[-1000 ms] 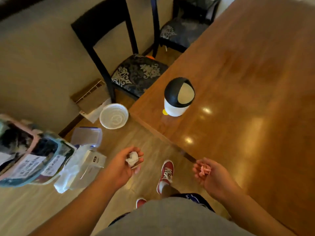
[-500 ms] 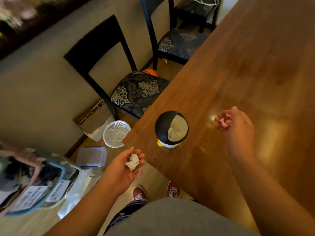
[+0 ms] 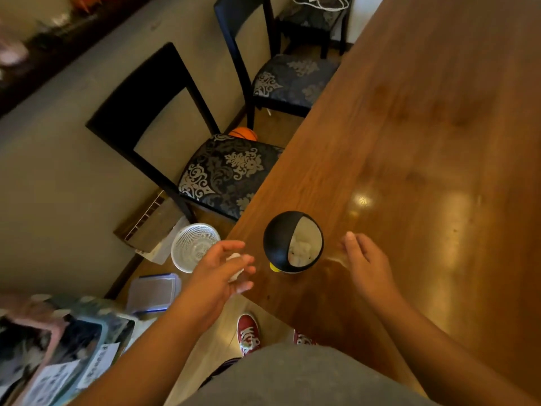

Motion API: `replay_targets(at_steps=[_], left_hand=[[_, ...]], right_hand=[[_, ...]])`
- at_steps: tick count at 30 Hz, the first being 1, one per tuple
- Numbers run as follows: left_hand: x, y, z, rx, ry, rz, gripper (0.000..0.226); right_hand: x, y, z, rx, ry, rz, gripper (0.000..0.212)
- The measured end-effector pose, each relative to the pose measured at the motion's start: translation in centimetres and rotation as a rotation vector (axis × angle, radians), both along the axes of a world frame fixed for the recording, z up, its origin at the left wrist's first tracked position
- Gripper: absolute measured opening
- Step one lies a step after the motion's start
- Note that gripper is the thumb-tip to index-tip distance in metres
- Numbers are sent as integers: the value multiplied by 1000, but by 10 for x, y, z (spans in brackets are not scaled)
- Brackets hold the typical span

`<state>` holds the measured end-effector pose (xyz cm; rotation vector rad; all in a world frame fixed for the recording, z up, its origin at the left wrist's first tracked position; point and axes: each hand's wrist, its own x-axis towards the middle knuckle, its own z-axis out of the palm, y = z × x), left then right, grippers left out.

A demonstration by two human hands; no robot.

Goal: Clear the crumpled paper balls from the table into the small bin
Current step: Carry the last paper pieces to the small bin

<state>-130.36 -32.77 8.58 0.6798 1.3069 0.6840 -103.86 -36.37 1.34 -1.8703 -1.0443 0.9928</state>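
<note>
The small bin (image 3: 281,244) has a black dome lid and a white body, and it stands near the corner of the wooden table (image 3: 424,142). White paper shows through its opening. My left hand (image 3: 216,273) hovers just left of the bin, off the table's edge, and holds a white crumpled paper ball (image 3: 235,275) between its fingers. My right hand (image 3: 366,262) is over the table just right of the bin, its back turned to me. The pink paper ball is not visible, and the fingers on the far side are blurred.
Two dark chairs with patterned seats (image 3: 228,174) stand along the table's left side, an orange ball (image 3: 243,133) between them. On the floor lie a white mesh basket (image 3: 194,247), a lidded plastic box (image 3: 155,291) and packets (image 3: 58,353).
Both hands have moved in toward the bin: the left with its white ball up and right, the right back from the table's middle. The pink ball seen in the right hand is out of sight.
</note>
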Motion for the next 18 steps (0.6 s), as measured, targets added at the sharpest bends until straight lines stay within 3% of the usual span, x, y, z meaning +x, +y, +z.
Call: replay_targets(at_steps=[3, 5, 10, 13, 15, 18], left_hand=[[24, 16, 14, 125, 130, -178, 38], [44, 27, 24, 263, 228, -305, 29], [94, 47, 39, 801, 665, -700, 21], [116, 53, 33, 1043, 749, -878, 20], [121, 58, 20, 1198, 969, -1054, 24], [115, 65, 5, 1243, 1221, -1265, 36]], right_hand=[[7, -13, -10, -40, 45, -44, 47], [9, -21, -15, -62, 49, -70, 45], [21, -35, -21, -68, 35, -116, 29], [29, -41, -22, -54, 5, -165, 21], [33, -45, -25, -69, -9, -177, 18], [39, -51, -31, -76, -1, -198, 17]])
